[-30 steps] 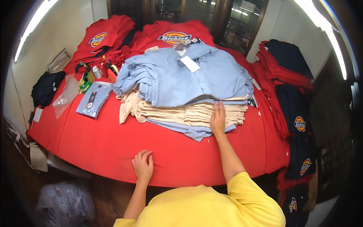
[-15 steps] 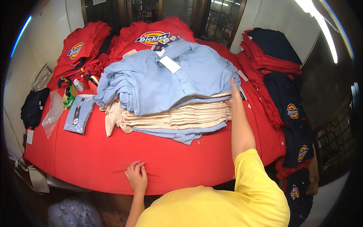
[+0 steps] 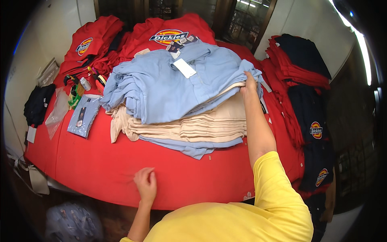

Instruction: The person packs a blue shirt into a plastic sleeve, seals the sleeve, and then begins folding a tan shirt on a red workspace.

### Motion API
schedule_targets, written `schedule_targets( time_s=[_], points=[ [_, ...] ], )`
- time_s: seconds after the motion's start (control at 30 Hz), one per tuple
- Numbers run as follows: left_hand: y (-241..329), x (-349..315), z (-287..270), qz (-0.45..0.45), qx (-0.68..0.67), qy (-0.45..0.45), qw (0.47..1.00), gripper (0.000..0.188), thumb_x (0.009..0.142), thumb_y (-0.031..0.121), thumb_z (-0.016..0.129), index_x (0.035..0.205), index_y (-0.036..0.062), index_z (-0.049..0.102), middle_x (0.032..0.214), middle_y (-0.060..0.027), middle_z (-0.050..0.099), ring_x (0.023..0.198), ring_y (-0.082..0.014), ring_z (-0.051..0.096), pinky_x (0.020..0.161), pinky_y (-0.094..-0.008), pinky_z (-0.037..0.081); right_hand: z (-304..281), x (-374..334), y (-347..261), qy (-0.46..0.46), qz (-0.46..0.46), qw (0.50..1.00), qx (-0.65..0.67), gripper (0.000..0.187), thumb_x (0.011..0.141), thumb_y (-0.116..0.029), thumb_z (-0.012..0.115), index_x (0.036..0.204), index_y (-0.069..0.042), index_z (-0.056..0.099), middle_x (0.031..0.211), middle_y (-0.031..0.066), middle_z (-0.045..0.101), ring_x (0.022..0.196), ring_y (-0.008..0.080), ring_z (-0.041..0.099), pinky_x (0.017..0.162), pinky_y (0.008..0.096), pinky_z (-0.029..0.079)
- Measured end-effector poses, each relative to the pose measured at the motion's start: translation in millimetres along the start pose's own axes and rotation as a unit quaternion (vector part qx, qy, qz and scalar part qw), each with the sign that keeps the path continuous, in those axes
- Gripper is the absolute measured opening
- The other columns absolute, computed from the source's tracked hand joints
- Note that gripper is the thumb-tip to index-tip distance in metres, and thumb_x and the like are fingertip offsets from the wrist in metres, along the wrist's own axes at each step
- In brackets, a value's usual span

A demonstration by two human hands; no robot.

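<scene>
A stack of folded light blue shirts (image 3: pixel 169 88) lies on top of folded cream shirts (image 3: pixel 189 129) in the middle of the red-covered table. My right hand (image 3: pixel 250 84) grips the right edge of the blue shirts, thumb below and fingers on top. That edge is raised, and the cream layer beneath it shows. A blank white tag (image 3: pixel 185 68) lies on the top shirt. Near the table's front edge, my left hand (image 3: pixel 146 183) hovers or rests over the red cloth, fingers loosely bent, slightly blurred and holding nothing.
A bagged blue shirt (image 3: pixel 84 116) lies left of the stack, beside a clear plastic bag (image 3: pixel 57 113) and small tools. Red garments (image 3: pixel 94 40) are piled at the back left. Red and navy piles (image 3: pixel 302 56) line the right side. A bag of blue items (image 3: pixel 72 222) sits on the floor.
My right hand has moved up and slightly back, lifting the right edge of the blue shirts, so more cream cloth shows. My left hand has shifted slightly, fingers less flat against the table.
</scene>
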State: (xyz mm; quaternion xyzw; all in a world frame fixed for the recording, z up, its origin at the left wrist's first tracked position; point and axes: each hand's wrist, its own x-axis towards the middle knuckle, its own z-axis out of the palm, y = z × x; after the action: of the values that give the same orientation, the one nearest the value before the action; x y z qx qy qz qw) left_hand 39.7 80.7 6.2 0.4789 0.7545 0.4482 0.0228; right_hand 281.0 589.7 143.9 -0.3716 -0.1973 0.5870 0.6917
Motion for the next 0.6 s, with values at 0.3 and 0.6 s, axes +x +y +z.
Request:
schedule_targets(
  time_s=[0.3,0.6],
  points=[
    [159,129,139,0.100,-0.322,-0.283,0.898,0.038,0.092,0.023,0.060,0.125,0.0056,0.057,0.121,-0.0139,0.060,0.112,-0.0290,0.057,0.097,-0.0378,0.044,90,-97,-47,-0.140,0.043,0.980,0.138,0.029,0.079,-0.014,0.066,0.104,0.001,0.060,0.104,0.0161,0.067,0.096,0.0332,0.064,0.094,0.0476,0.051],
    [84,202,173,-0.245,-0.520,-0.204,0.793,0.048,0.094,0.028,0.058,0.133,0.0011,0.052,0.130,-0.0188,0.057,0.117,-0.0277,0.056,0.099,-0.0355,0.043,11,-213,-161,-0.406,-0.028,0.898,0.167,0.034,0.092,-0.017,0.056,0.121,0.001,0.058,0.121,0.0161,0.063,0.111,0.0284,0.061,0.101,0.0437,0.048]
  ],
)
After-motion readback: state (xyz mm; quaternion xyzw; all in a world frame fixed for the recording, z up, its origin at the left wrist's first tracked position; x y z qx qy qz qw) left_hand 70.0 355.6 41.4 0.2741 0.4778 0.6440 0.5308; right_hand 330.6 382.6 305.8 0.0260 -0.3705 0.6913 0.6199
